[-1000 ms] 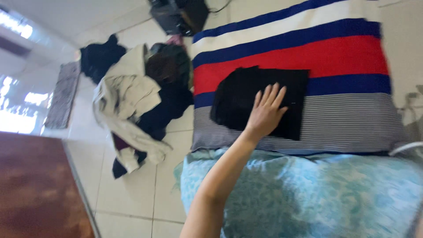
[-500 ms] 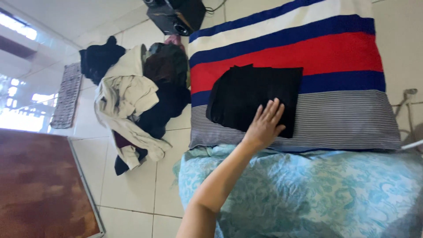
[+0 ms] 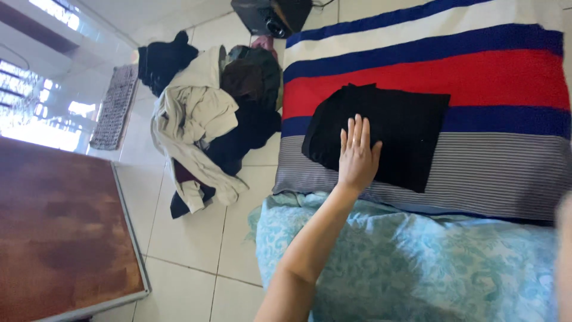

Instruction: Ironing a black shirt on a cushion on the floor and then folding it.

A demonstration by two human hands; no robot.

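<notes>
Head view: left hand point(image 3: 356, 156) flat, fingers spread, palm down on folded black garment point(image 3: 393, 131).

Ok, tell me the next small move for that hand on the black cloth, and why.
Probably slide the left hand flat toward the right edge of the folded black cloth to smooth it. The palm lies open on the cloth's left part, the cloth sits folded on the striped mat, and its left edge looks a little bunched. The right hand is only a blur at the picture's edge.

No packages, labels, signs, screens in view.
</notes>
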